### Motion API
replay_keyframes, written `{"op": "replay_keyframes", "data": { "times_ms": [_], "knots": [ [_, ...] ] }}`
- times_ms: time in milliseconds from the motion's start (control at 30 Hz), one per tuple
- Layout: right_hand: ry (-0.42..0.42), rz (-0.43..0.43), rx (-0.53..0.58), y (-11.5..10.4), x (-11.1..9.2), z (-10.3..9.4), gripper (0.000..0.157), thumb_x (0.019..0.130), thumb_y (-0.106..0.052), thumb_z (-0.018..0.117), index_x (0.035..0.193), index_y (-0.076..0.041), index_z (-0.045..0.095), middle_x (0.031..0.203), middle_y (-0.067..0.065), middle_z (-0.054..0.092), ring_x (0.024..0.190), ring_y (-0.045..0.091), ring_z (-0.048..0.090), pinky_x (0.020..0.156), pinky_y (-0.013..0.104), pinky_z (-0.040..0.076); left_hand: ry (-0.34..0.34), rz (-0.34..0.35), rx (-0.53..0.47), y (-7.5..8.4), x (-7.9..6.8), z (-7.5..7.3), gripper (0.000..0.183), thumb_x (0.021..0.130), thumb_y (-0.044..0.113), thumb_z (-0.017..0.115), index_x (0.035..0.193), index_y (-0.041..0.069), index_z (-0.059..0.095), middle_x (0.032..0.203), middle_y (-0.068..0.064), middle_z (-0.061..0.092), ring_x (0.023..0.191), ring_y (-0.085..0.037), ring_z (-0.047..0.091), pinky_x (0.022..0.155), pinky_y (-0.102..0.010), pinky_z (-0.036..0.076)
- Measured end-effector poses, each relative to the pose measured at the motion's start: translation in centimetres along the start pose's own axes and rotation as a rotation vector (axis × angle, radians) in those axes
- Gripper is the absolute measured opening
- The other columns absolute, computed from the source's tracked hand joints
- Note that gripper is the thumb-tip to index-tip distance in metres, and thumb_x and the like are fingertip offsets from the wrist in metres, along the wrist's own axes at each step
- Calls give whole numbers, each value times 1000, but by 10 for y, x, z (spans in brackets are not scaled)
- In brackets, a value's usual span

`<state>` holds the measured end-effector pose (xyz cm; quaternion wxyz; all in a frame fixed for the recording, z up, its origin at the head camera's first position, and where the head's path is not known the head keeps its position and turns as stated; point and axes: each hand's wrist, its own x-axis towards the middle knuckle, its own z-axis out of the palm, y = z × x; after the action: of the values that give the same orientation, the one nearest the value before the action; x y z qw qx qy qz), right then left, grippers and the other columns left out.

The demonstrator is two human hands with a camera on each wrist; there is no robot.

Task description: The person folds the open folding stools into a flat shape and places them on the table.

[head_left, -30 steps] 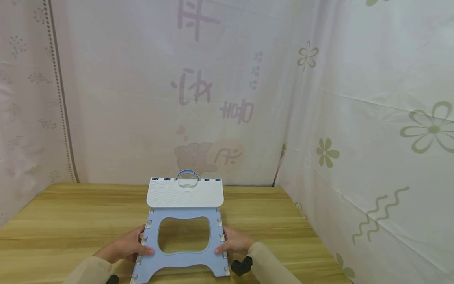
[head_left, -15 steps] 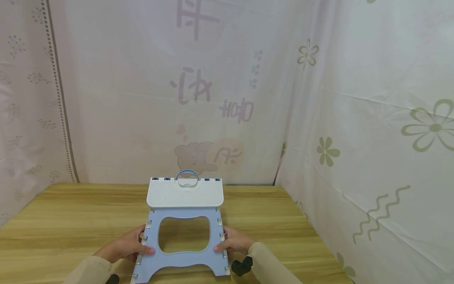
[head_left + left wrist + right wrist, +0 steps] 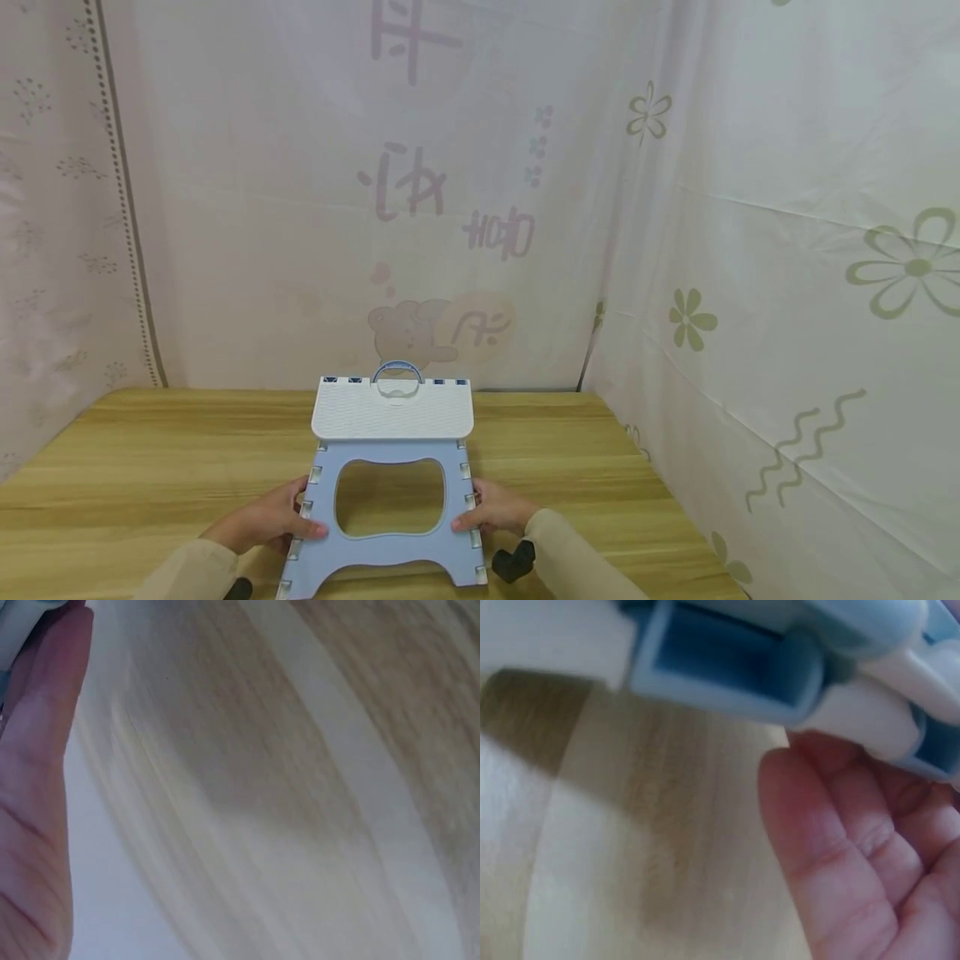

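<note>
A folding step stool (image 3: pixel 390 546) with a white textured top, blue-grey legs and a small blue carrying handle (image 3: pixel 398 367) is upright on the table, one leg panel facing me. My left hand (image 3: pixel 266 518) grips its left edge, thumb across the front of the panel and fingers behind. On the opposite edge my right hand (image 3: pixel 498 510) grips in the same way. In the right wrist view the curled fingers (image 3: pixel 832 847) lie under the blue and white hinge pieces (image 3: pixel 727 664). Only a corner of the stool shows beside the left hand (image 3: pixel 34 787) in the left wrist view.
The wood-grain table (image 3: pixel 187 442) stretches out on both sides of the stool. A pale printed curtain (image 3: pixel 262 208) hangs behind it, and another flowered curtain (image 3: pixel 787 333) closes off the right side. A black wrist device (image 3: pixel 513 562) sits by the right sleeve.
Both hands keep their hold on the stool's edges, and it stays in place. The head view shifts only very slightly.
</note>
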<state>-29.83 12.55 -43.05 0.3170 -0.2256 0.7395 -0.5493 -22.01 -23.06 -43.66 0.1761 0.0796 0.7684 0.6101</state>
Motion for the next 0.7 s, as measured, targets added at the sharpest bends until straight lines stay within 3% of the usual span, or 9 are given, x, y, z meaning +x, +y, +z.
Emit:
{"op": "replay_keyframes", "data": {
  "times_ms": [167, 400, 700],
  "knots": [
    [-8, 5, -16, -2, 0, -1, 48, 81, 0, 72, 122, 2, 48, 101, 8, 67, 93, 25, 65, 80, 43, 55, -5, 5, 0, 2, -1, 0, 76, 80, 11, 78, 129, -13, 24, 87, -9, 62, 82, -29, 66, 68, -52, 55],
    [-6, 6, 0, -3, 1, 0, 49, 80, 4, 71, 123, 2, 47, 101, 8, 67, 94, 27, 65, 80, 43, 55, -66, 22, -61, 2, -2, -2, 83, 81, 8, 76, 134, -14, 16, 95, -9, 65, 88, -29, 65, 75, -55, 53],
    [2, 2, 6, 0, 2, 1, 47, 80, 4, 72, 120, 3, 48, 99, 9, 67, 92, 26, 66, 79, 42, 55, -35, -28, -57, 3, -2, 0, 80, 82, 8, 76, 134, -12, 20, 94, -9, 65, 87, -29, 64, 74, -56, 53]
  ]
}}
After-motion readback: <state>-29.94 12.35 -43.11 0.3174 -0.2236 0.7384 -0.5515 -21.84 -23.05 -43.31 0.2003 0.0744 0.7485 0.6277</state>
